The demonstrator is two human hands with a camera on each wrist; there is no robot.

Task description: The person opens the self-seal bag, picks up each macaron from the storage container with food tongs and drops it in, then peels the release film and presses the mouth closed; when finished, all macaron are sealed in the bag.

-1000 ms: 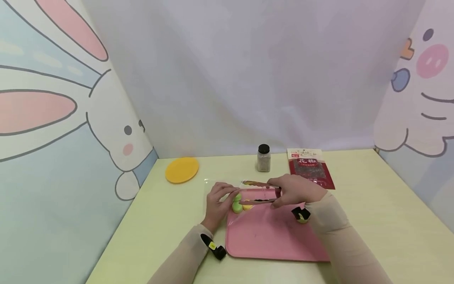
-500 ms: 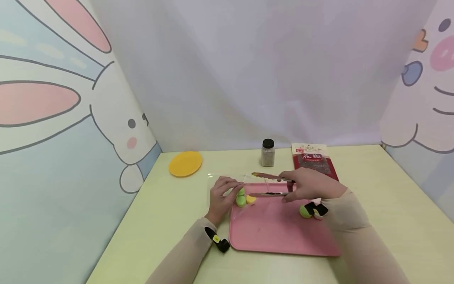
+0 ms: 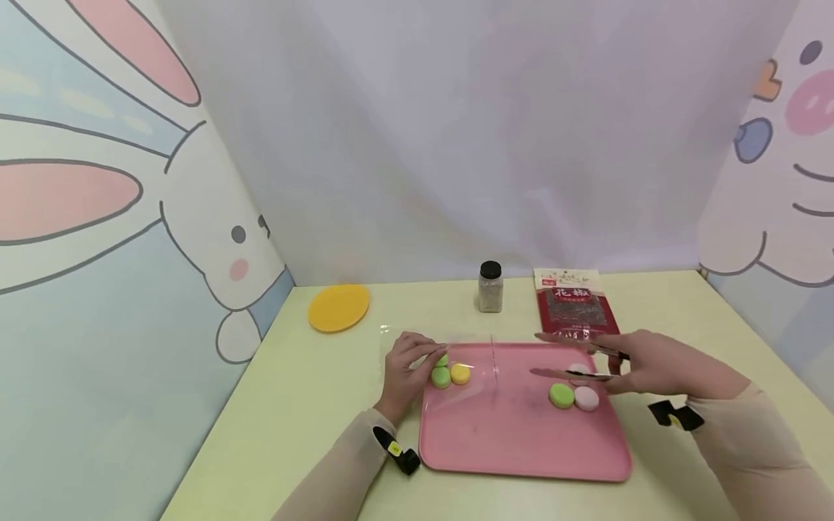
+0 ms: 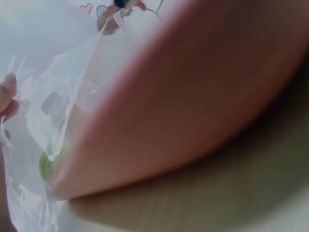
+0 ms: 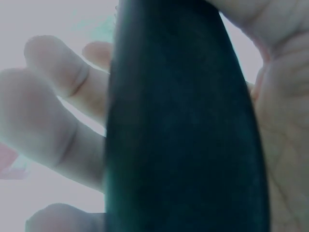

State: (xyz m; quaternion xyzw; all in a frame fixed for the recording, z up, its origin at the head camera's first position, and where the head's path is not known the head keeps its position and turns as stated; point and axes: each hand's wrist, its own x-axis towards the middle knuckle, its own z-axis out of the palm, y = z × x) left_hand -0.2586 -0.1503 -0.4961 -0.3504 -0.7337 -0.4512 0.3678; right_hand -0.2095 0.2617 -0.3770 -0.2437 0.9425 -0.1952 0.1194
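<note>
A clear plastic bag (image 3: pixel 483 356) lies over the left part of a pink tray (image 3: pixel 508 445). My left hand (image 3: pixel 405 367) pinches the bag at its left side. Green macarons (image 3: pixel 441 378) and a yellow macaron (image 3: pixel 460 373) show through the film. With my right hand (image 3: pixel 661 364) I hold tongs (image 3: pixel 562 374), their arms spread and nothing between them, above the tray's right end. Below and near the tips are a green macaron (image 3: pixel 562 396) and two pink macarons (image 3: pixel 586 399), one partly hidden. A dark tong handle (image 5: pixel 183 125) fills the right wrist view.
At the back left lies a yellow plate (image 3: pixel 339 307). A black-capped jar (image 3: pixel 491 288) stands behind the tray, with a red spice packet (image 3: pixel 576 300) to its right, partly overlapped by the tongs. A curtain and cartoon-printed walls surround the table.
My right hand has carried the spread tongs rightward, from the bag to over the right-hand macarons, which now show more fully. The left hand stays at the bag.
</note>
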